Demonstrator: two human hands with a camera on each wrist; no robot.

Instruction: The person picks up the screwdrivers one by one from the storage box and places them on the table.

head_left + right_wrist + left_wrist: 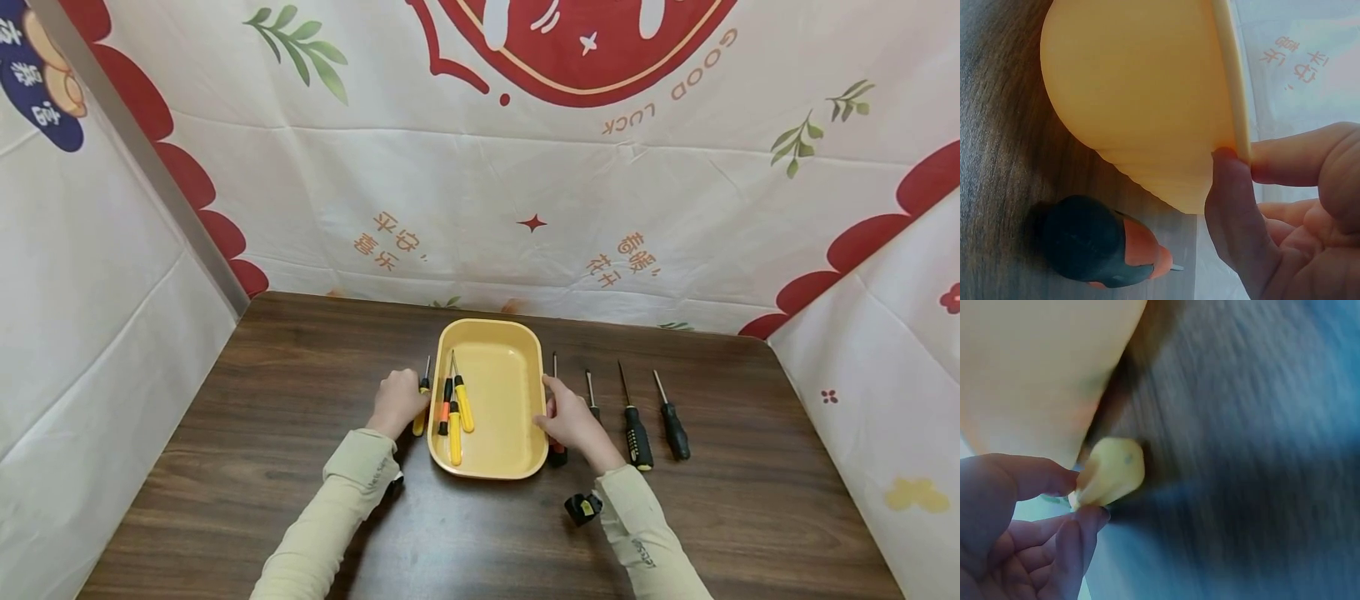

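Observation:
A yellow plastic tray sits on the table between the two hands, with three small screwdrivers inside along its left side: two yellow-handled ones and a black-and-orange one. Just outside the tray's left wall, my left hand pinches the handle of a yellow screwdriver between thumb and fingers. My right hand grips the rim on the tray's right side, thumb and finger on either face. Below that hand lies a black-and-orange screwdriver, partly covered by it in the head view.
To the right lie a screwdriver half hidden by the right hand, a black-and-yellow screwdriver and a black screwdriver. Printed white cloth hangs behind the dark wooden table and on both sides.

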